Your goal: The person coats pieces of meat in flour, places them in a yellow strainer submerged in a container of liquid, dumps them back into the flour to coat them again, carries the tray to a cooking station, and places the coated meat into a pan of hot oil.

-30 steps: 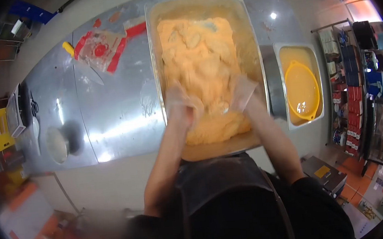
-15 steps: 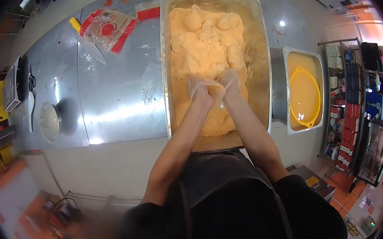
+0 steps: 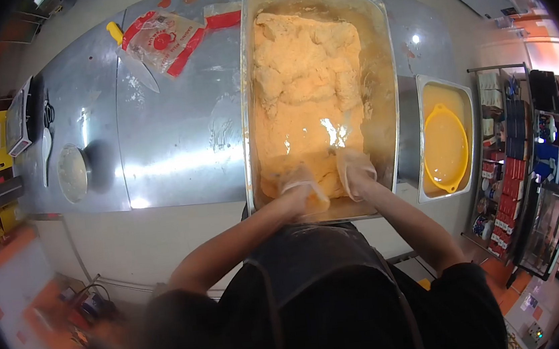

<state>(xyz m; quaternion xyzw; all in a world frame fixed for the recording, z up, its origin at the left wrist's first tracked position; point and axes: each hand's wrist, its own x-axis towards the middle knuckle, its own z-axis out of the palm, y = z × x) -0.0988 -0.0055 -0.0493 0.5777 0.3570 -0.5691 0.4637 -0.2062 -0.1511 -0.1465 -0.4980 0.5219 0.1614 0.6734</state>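
Observation:
A deep metal tray (image 3: 382, 117) holds a bed of pale orange breading flour (image 3: 308, 121). Lumpy coated pieces (image 3: 309, 64) lie under flour in its far half; I cannot make out what they are. Both hands wear loose clear plastic gloves and are at the near end of the tray. My left hand (image 3: 298, 181) is at the near left, touching the flour. My right hand (image 3: 354, 166) is near the right side of the flour, its fingers pointing down into it. Flour and the gloves hide the fingers of both hands.
To the right, a smaller metal tray (image 3: 422, 184) of cloudy liquid holds a yellow strainer (image 3: 462, 137). Left on the steel table lie a yellow-handled knife (image 3: 140, 70), a red-and-clear plastic bag (image 3: 166, 41), a round bowl (image 3: 72, 174), scissors (image 3: 49, 114) and a white-handled utensil (image 3: 46, 156).
My hands have moved from the middle of the tray back toward my body and spread apart. Flour now covers the far lumps more, and the near flour surface looks smoother.

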